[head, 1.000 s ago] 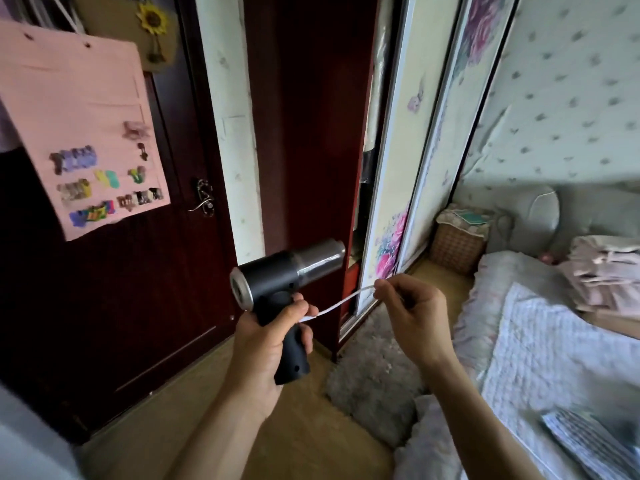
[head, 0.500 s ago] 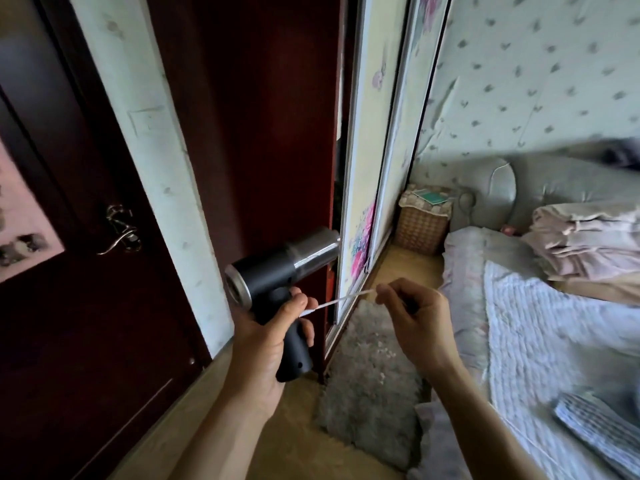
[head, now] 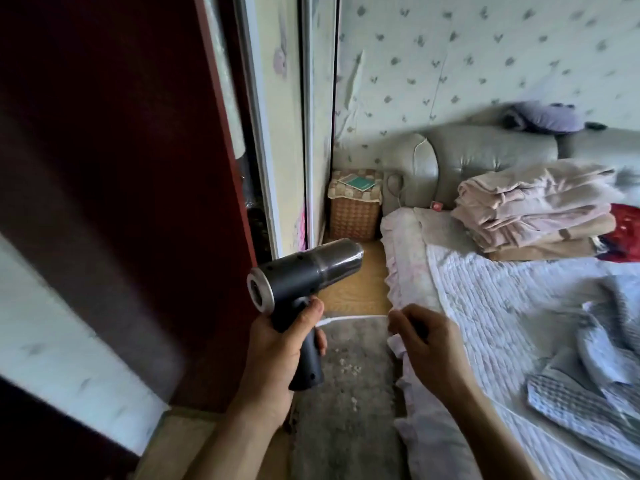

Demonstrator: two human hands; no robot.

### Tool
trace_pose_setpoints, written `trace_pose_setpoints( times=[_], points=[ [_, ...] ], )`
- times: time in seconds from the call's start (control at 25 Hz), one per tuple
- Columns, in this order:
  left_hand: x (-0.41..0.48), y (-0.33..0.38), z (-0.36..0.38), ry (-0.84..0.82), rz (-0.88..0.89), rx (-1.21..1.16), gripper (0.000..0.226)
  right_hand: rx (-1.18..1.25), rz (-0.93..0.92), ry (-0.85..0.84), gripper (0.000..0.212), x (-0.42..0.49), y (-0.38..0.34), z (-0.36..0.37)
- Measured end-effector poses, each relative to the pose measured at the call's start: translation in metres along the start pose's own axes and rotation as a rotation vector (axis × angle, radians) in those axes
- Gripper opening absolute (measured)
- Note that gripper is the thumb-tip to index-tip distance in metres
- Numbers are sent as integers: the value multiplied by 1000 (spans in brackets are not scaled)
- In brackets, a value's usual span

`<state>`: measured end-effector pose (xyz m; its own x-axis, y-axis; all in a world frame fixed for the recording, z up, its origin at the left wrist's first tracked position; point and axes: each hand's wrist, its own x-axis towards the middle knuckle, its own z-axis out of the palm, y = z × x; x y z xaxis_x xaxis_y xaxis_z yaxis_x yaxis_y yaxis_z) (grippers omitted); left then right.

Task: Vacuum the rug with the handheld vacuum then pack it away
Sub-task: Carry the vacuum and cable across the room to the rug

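My left hand (head: 277,362) grips the handle of a dark grey handheld vacuum (head: 304,271), whose barrel points up and to the right with its metal rear cap facing me. A thin white cord (head: 353,318) runs taut from the handle to my right hand (head: 429,344), which pinches its end. Below both hands a shaggy grey rug (head: 346,403) lies on the floor between the wardrobe and the bed. Small pale crumbs (head: 349,367) are scattered on the rug.
A dark red wardrobe side (head: 138,168) and sliding doors (head: 287,116) stand close on the left. The bed (head: 502,306), with folded blankets (head: 533,209), fills the right. A wicker basket (head: 353,209) stands in the far corner on the wooden floor (head: 360,285).
My view has swung right and down, from the dark door to the rug and bed. Both hands keep their hold on the vacuum and the cord.
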<state>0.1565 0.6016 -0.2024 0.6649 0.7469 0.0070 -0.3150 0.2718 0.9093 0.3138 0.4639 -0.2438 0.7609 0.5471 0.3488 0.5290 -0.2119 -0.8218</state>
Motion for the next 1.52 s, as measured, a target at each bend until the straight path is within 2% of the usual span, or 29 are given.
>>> trace_pose_setpoints(
  times=[0.08, 0.32, 0.52, 0.76, 0.84, 0.96, 1.08, 1.24, 1.36, 1.44, 1.52],
  points=[
    [39, -12, -1, -34, -50, -8, 44, 11, 44, 62, 31, 26, 14, 11],
    [154, -48, -22, -72, -140, -37, 22, -26, 168, 165, 28, 93, 41, 71],
    [214, -69, -26, -87, -190, 25, 29, -63, 240, 146, 29, 130, 80, 96],
    [227, -108, -13, -139, -189, 132, 17, -98, 264, 70, 33, 138, 129, 81],
    [216, -126, -14, -113, -176, 159, 28, -74, 249, 62, 37, 128, 151, 80],
    [194, -167, -26, -70, -177, 212, 58, -66, 213, -2, 41, 104, 193, 86],
    [178, -223, -44, -52, -150, 278, 55, -140, 186, -41, 42, 74, 240, 101],
    [187, -334, -80, -3, -169, 322, 24, -195, 217, -101, 41, 48, 334, 145],
    [208, -432, -119, -22, -192, 378, 31, -205, 244, -97, 42, 35, 419, 189],
    [229, -506, -146, -39, -177, 424, 35, -257, 153, -76, 47, 22, 486, 228],
    [251, -575, -167, -77, -138, 466, 30, -297, 118, -90, 49, 12, 554, 267]
  ],
)
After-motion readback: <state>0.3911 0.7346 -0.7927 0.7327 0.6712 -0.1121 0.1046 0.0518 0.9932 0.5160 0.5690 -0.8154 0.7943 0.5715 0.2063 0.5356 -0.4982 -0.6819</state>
